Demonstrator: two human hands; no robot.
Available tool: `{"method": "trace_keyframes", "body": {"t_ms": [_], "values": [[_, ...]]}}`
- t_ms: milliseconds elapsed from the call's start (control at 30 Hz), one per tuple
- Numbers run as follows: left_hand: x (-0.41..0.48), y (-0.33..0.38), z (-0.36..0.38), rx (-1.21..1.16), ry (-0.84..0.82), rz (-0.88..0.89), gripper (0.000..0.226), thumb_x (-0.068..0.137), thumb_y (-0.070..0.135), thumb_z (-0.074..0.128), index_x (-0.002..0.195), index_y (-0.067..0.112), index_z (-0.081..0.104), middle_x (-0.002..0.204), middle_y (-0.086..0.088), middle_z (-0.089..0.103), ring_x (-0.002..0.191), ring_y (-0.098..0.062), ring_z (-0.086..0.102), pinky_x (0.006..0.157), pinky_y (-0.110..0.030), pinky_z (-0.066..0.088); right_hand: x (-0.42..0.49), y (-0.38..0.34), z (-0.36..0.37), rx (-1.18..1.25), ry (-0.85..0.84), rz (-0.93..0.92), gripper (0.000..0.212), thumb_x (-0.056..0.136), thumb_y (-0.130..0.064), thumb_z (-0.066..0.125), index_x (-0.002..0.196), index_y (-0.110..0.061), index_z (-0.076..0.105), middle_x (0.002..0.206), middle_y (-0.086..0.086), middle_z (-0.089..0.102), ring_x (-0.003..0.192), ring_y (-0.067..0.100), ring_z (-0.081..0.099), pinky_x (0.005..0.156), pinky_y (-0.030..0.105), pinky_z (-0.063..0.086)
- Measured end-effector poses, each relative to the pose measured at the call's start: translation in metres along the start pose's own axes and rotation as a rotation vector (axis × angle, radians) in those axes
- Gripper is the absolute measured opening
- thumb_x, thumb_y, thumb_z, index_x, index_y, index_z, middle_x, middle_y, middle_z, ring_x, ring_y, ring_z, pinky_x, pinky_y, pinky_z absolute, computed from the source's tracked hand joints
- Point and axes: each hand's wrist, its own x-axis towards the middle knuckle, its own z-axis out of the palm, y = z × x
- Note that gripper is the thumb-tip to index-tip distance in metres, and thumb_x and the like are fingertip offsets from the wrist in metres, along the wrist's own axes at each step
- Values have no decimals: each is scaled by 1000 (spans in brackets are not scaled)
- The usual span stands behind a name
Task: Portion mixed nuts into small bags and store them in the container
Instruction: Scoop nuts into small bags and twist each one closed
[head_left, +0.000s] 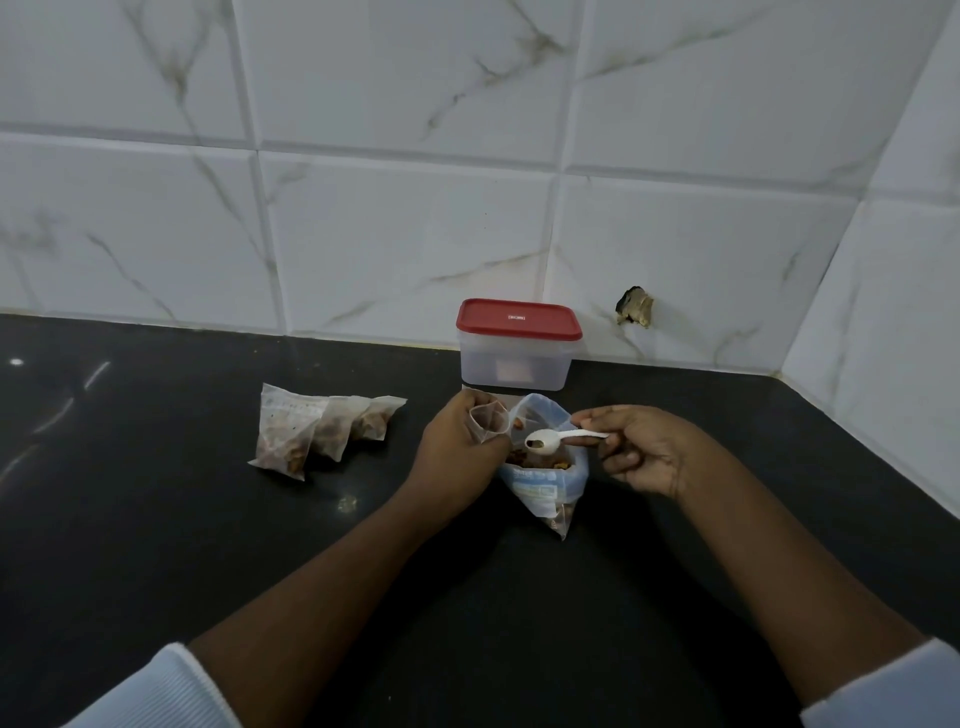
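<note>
1. On the black tabletop (156, 519), near the corner of a white marbled tile wall (415, 234), a person works with both bare hands. White ribbed sleeves (166, 691) show at the lower edge of the view.
2. At the left hand (457, 452), the grip is clamped on a small clear bag (488, 420). The fingers curl round the bag so that its mouth stands open, facing up and toward the other hand.
3. At the right hand (639, 452), the grip is pinched on the handle of a white plastic spoon (550, 440), thumb above and forefinger beneath. The spoon's bowl points left, roughly level, and carries a dark piece or two of nut.
4. The large bag of mixed nuts (545, 488) is clear with a pale blue printed band. It sits open-mouthed on the tabletop between the two hands, directly beneath the spoon's bowl and just beside the small clear bag. Brown nuts show inside it.
5. Three filled bags (322, 428), small and clear with nuts inside, lie in an overlapping row to the left, well apart from the hands.
6. The container (511, 364), a translucent box with its red lid (518, 318) on, stands against the wall just behind the large bag.
7. A ragged dark hole (635, 306) breaks one tile to the right of the container.
</note>
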Motion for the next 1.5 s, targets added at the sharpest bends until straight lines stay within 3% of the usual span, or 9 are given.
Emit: {"method": "trace_keyframes", "body": {"t_ms": [300, 633, 733, 833, 1000, 1100, 1200, 1333, 1500], "values": [[0, -3, 0, 21, -31, 19, 29, 90, 15, 75, 111, 30, 63, 108, 11, 71, 99, -2, 69, 80, -23, 57, -25, -1, 15, 69, -169, -333, 16, 97, 3, 58, 108, 1, 70, 87, 12, 65, 53, 5, 43, 42, 15, 31], [1, -6, 3, 26, 15, 62, 32, 81, 12, 83, 98, 31, 63, 97, 8, 69, 85, -2, 67, 66, -15, 50, -37, 10, 26, -934, -211, -850, 29, 96, -6, 69, 115, -26, 77, 107, -12, 76, 101, 7, 72, 86, 27, 58], [1, -6, 3, 27, 10, 61, 33, 81, 10, 82, 98, 30, 62, 97, 8, 69, 85, 1, 66, 65, -13, 50, -38, 12, 25, -1148, -168, -929, 34, 97, -10, 68, 121, -33, 76, 102, -20, 74, 95, -4, 69, 80, 17, 53], [-1, -4, 1, 14, 0, 45, 30, 85, 10, 79, 102, 29, 63, 98, 9, 71, 86, 4, 67, 66, -13, 52, -38, 12, 26, -1061, -119, -1025, 28, 98, -11, 67, 120, -25, 77, 93, -22, 70, 88, -2, 68, 73, 12, 50], [-1, 1, 0, 15, 28, -4, 28, 90, 11, 74, 105, 31, 63, 102, 11, 71, 92, -1, 67, 73, -17, 50, -26, 4, 9, -1013, 145, -1206, 21, 92, -4, 69, 104, -16, 82, 88, -9, 72, 81, 8, 66, 69, 26, 53], [-3, 3, 1, 21, 45, -19, 25, 90, 10, 71, 104, 29, 63, 101, 10, 69, 92, -3, 66, 73, -19, 48, -20, 6, 6, -1238, 119, -1150, 19, 91, -10, 67, 101, -17, 81, 87, -4, 69, 83, 10, 58, 70, 32, 48], [-4, 5, 1, 15, 48, -18, 23, 91, 11, 71, 104, 28, 63, 101, 9, 68, 93, -4, 65, 74, -20, 48, -11, 12, 14, -1416, 16, -1056, 24, 97, -19, 63, 114, -21, 79, 97, -5, 68, 88, 9, 50, 74, 17, 36], [-4, 5, 2, 16, 60, -16, 25, 88, 8, 72, 102, 28, 63, 99, 9, 69, 91, -7, 66, 72, -20, 47, -8, 13, 23, -1418, -72, -978, 27, 99, -16, 61, 120, -23, 77, 106, -5, 74, 83, 0, 52, 73, 9, 34], [-3, 4, 3, 38, 52, -16, 24, 90, 9, 70, 104, 28, 64, 99, 9, 70, 92, -7, 67, 75, -24, 52, -20, 2, 12, -1340, -11, -936, 22, 92, -14, 65, 105, -20, 82, 91, -11, 71, 80, -1, 59, 69, 14, 40]]}}
